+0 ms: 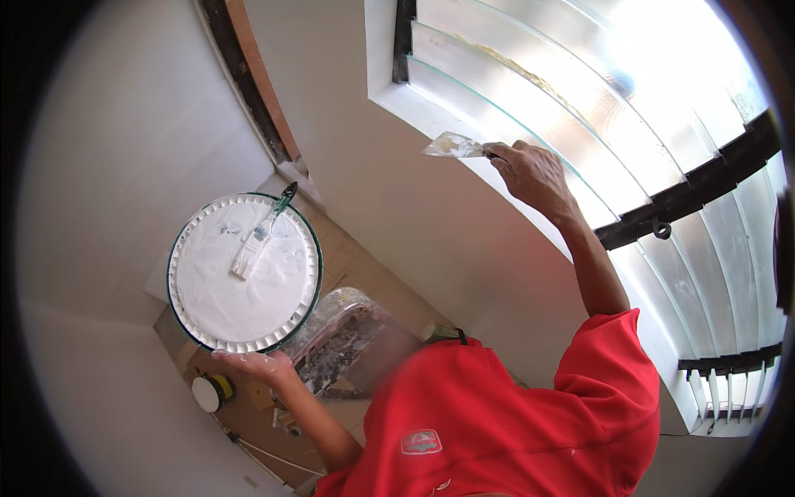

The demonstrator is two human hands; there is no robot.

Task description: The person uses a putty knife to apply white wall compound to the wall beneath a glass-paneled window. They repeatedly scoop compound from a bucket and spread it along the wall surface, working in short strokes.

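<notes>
My left hand (252, 363) grips the near rim of a round green-edged plate (308, 308) covered in white filler. A paintbrush (261, 236) with a green handle lies across the filler. My right hand (530, 170) is raised at the window sill and is closed on the handle of a putty knife (451, 147). Its blade carries a smear of filler and sits against the lower edge of the white window frame (389, 95).
Glass louvre slats (580, 74) with dark side brackets fill the window. White walls surround it, with a brown door frame (257, 83) at the corner. Below are a paint-spattered stool or ladder top (339, 340), a tiled floor, and a yellow-and-white round thing (209, 391).
</notes>
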